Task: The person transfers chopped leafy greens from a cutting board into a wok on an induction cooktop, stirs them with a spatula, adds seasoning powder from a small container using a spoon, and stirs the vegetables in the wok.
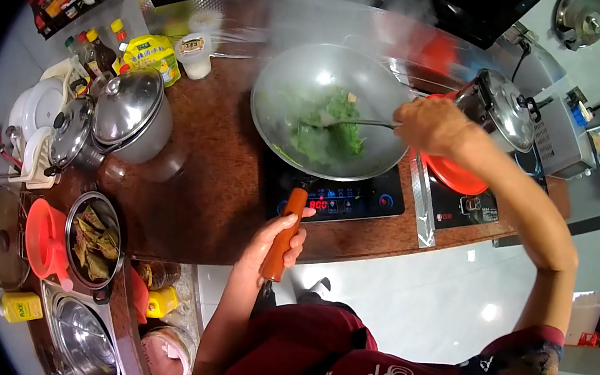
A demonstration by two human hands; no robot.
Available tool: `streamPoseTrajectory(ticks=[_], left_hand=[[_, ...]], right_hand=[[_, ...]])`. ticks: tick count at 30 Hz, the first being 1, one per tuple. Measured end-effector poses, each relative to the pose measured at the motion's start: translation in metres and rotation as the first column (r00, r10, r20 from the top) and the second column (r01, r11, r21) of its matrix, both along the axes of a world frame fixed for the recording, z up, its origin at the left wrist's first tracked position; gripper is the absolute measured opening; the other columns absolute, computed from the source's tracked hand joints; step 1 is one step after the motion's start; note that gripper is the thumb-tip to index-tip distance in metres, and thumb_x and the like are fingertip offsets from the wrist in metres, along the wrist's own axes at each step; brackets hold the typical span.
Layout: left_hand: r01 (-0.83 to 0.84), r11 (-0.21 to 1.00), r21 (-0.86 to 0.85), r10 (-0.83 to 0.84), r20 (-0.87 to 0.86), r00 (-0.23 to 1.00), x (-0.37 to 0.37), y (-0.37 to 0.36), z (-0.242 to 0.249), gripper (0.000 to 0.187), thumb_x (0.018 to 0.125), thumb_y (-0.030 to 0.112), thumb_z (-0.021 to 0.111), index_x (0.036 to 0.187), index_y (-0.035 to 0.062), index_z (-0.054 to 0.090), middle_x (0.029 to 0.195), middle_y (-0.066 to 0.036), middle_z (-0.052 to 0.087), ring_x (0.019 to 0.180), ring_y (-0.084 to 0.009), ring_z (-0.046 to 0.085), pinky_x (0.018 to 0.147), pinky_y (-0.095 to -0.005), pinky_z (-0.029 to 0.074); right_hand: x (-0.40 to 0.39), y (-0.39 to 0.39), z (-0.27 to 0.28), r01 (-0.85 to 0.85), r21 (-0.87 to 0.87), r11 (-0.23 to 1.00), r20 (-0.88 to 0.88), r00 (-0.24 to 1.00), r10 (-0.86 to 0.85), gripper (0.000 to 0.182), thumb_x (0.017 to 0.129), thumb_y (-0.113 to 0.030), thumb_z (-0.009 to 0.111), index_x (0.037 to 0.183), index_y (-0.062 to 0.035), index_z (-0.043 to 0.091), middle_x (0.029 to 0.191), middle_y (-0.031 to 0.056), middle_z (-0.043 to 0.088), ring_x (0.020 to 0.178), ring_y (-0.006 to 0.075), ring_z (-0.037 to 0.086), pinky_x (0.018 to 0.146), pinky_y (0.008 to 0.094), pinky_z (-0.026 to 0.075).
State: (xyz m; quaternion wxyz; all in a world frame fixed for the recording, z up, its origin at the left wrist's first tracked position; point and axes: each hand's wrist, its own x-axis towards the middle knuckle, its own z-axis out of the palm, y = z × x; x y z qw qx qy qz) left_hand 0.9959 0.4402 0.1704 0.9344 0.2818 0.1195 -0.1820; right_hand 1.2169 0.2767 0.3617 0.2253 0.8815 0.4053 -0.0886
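A large metal wok (367,155) stands on an induction cooker (383,200) with a red lit display, and steam rises from it. My left hand (260,247) is closed around the wok's brown wooden handle (281,243). Chopped leafy greens (338,143) lie in the bottom of the wok. My right hand (433,126) grips a metal spatula (368,122) over the wok's right rim. The spatula's blade is among the greens, partly hidden by them and by steam.
On the right, a pressure cooker (509,114) stands by a red basin (460,178) and a second cooktop (467,209). Lidded pots (129,111) and seasoning bottles (95,52) are at left. A pot of leaf-wrapped parcels (96,242) is near the sink (87,338).
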Motion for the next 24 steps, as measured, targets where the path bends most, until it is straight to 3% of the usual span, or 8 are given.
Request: streamPoseTrajectory(ticks=[2, 4, 6, 8, 11, 15, 20, 24], left_hand=[[-0.002, 1.000, -0.004, 0.002, 0.006, 1.000, 0.000, 0.001, 0.000, 0.048, 0.091, 0.033, 0.051, 0.128, 0.0042, 0.041, 0.065, -0.001, 0.047, 0.043, -0.0080, 0.041, 0.039, -0.0206, 0.036], [-0.002, 1.000, -0.005, 0.002, 0.008, 1.000, 0.000, 0.000, -0.001, 0.048, 0.090, 0.033, 0.051, 0.128, 0.0043, 0.041, 0.064, -0.001, 0.047, 0.043, -0.0079, 0.041, 0.039, -0.0204, 0.035], [-0.004, 1.000, -0.006, 0.004, 0.003, 1.000, 0.000, -0.001, 0.000, 0.048, 0.090, 0.033, 0.051, 0.127, 0.0042, 0.042, 0.064, -0.001, 0.047, 0.043, -0.0078, 0.041, 0.039, -0.0204, 0.036], [-0.006, 1.000, -0.007, 0.006, -0.005, 1.000, -0.001, -0.001, 0.000, 0.047, 0.090, 0.033, 0.051, 0.127, 0.0042, 0.042, 0.064, -0.001, 0.047, 0.043, -0.0078, 0.041, 0.039, -0.0203, 0.036], [-0.010, 1.000, -0.009, 0.010, -0.013, 1.000, -0.001, -0.002, 0.001, 0.047, 0.090, 0.033, 0.051, 0.127, 0.0043, 0.043, 0.064, -0.001, 0.047, 0.043, -0.0079, 0.041, 0.039, -0.0204, 0.036], [-0.013, 1.000, -0.012, 0.013, -0.011, 1.000, -0.002, -0.002, 0.001, 0.047, 0.090, 0.032, 0.051, 0.127, 0.0043, 0.043, 0.064, -0.001, 0.046, 0.044, -0.0083, 0.041, 0.040, -0.0206, 0.036], [-0.012, 1.000, 0.007, 0.012, -0.021, 1.000, -0.001, -0.003, 0.002, 0.051, 0.092, 0.033, 0.048, 0.132, 0.0036, 0.036, 0.065, -0.001, 0.043, 0.042, -0.0072, 0.039, 0.038, -0.0198, 0.037], [-0.014, 1.000, 0.004, 0.014, -0.018, 1.000, -0.001, -0.002, 0.005, 0.052, 0.092, 0.033, 0.048, 0.132, 0.0031, 0.035, 0.065, -0.001, 0.043, 0.043, -0.0071, 0.040, 0.038, -0.0198, 0.037]], right_hand=[[0.012, -0.014, 0.025, -0.115, -0.027, 0.993, 0.071, 0.991, 0.117, 0.031, 0.083, -0.038, 0.055, 0.100, -0.0146, 0.066, 0.095, 0.0095, 0.065, 0.095, 0.0280, 0.060, 0.082, 0.0391, 0.048], [0.020, -0.026, 0.064, -0.166, 0.071, 0.984, 0.017, 0.986, 0.165, 0.027, 0.077, -0.036, 0.058, 0.092, -0.0167, 0.069, 0.091, 0.0076, 0.065, 0.090, 0.0253, 0.062, 0.077, 0.0366, 0.049], [0.031, -0.016, 0.097, 0.158, -0.203, 0.966, -0.110, 0.977, -0.183, 0.030, 0.073, -0.036, 0.062, 0.095, -0.0161, 0.070, 0.075, 0.0077, 0.065, 0.074, 0.0246, 0.063, 0.068, 0.0343, 0.051], [0.020, -0.004, 0.122, 0.311, -0.290, 0.905, -0.041, 0.941, -0.336, 0.033, 0.071, -0.035, 0.064, 0.096, -0.0139, 0.070, 0.073, 0.0074, 0.065, 0.071, 0.0247, 0.063, 0.065, 0.0340, 0.051], [0.021, 0.010, 0.115, 0.292, -0.439, 0.849, -0.040, 0.938, -0.344, 0.033, 0.071, -0.033, 0.064, 0.096, -0.0117, 0.070, 0.080, 0.0089, 0.066, 0.078, 0.0260, 0.063, 0.071, 0.0348, 0.050], [0.042, 0.015, 0.053, -0.061, -0.249, 0.967, -0.198, 0.980, 0.011, 0.032, 0.072, -0.032, 0.063, 0.096, -0.0120, 0.070, 0.092, 0.0095, 0.065, 0.091, 0.0252, 0.061, 0.081, 0.0351, 0.047], [0.031, 0.017, 0.054, -0.144, 0.083, 0.986, -0.040, 0.988, 0.147, 0.027, 0.075, -0.030, 0.062, 0.092, -0.0117, 0.070, 0.099, 0.0076, 0.065, 0.095, 0.0244, 0.060, 0.083, 0.0352, 0.046], [0.042, 0.020, 0.048, -0.054, 0.126, 0.991, 0.013, 0.999, 0.052, 0.026, 0.077, -0.031, 0.061, 0.092, -0.0117, 0.070, 0.100, 0.0070, 0.065, 0.096, 0.0247, 0.060, 0.082, 0.0353, 0.047]])
